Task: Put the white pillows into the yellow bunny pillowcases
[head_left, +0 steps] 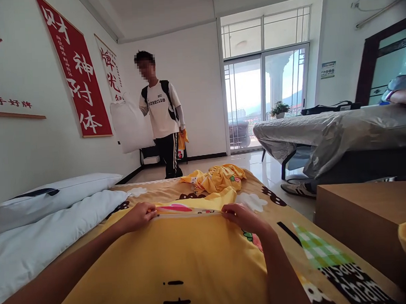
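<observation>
1. One yellow cover (190, 251) lies across the middle of the bed (281, 260); its near end and the bed's near edge run out of view.
2. Two hands grip its pale-trimmed far hem. The left hand (144, 216) is closed in a pinch at one end, the right hand (241, 216) likewise at the other; some fingertips are hidden in the fabric.
3. One bunched yellow cloth (222, 178) sits at the bed's far edge, near the far right corner; its folds hide its shape.
4. Two white pillows (68, 223) lie along the left edge, both cut off by the frame.
5. One box (363, 207) stands beside the right edge, partly out of view.
6. Past the far edge stands one person (160, 109), face blurred, holding one white bulky item (129, 126), hard to identify.
</observation>
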Available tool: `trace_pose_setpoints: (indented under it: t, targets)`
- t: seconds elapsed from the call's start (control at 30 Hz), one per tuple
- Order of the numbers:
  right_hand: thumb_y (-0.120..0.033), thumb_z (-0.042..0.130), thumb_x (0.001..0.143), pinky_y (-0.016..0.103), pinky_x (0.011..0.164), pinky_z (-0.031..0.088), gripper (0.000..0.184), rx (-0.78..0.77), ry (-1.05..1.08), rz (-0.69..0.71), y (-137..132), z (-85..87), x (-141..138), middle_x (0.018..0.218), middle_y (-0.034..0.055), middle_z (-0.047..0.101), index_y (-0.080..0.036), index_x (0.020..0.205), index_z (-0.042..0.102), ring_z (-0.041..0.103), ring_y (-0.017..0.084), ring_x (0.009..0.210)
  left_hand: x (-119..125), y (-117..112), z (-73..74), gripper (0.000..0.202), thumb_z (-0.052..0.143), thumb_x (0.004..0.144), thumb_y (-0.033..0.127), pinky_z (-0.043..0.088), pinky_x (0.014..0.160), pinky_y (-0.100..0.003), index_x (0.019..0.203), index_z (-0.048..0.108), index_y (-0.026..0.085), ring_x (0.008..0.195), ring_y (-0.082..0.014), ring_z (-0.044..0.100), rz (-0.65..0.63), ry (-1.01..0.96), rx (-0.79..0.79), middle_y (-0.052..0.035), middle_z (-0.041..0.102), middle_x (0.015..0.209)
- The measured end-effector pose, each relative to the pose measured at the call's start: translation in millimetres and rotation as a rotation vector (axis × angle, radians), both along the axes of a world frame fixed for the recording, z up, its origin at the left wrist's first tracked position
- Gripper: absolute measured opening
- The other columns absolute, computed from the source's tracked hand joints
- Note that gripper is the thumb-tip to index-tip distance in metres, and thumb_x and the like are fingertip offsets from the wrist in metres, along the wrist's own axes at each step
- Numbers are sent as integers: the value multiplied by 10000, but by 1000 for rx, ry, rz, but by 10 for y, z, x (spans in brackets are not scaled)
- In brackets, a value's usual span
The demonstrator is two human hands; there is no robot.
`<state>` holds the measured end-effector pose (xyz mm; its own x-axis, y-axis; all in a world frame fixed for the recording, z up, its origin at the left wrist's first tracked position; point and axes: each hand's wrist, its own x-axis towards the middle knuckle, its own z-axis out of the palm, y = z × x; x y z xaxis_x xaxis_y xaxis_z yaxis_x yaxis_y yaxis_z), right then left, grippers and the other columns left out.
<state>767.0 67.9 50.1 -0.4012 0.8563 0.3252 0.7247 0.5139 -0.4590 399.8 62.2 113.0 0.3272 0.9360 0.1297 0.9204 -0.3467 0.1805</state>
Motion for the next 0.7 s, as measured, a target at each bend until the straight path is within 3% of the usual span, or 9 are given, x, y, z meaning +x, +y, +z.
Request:
trace_pose_setpoints:
  t: [0.2,0.43,0.57,0.7]
  targets:
    - [-312,435,859,259,626,324,253,-9,12,31,32,-32,15,726,21,603,-178,762,627,451,138,673,-300,-146,78,355,395,770,514,294,600,-263,594,391,206,642,-165,427,60,-63,-65,-9,466,647]
    - [-337,430,851,245,601,319,262,-54,23,50,55,-60,24,695,3,564,-182,763,622,426,131,653,-491,-256,126,365,436,747,535,292,586,-243,607,439,198,627,-151,405,93,-114,-88,-6,463,631]
    - [-368,414,844,252,594,309,275,-83,18,20,26,-38,37,680,3,537,-186,749,597,405,132,643,-679,-260,96,380,425,739,555,296,601,-247,599,402,202,634,-154,408,150,-116,-74,-4,446,641]
    - [-389,407,848,257,586,312,289,-118,27,16,0,3,47,673,9,540,-192,758,598,410,139,637,-1055,-252,9,418,412,746,595,309,614,-253,601,418,203,633,-160,426,239,-113,-30,-3,458,635]
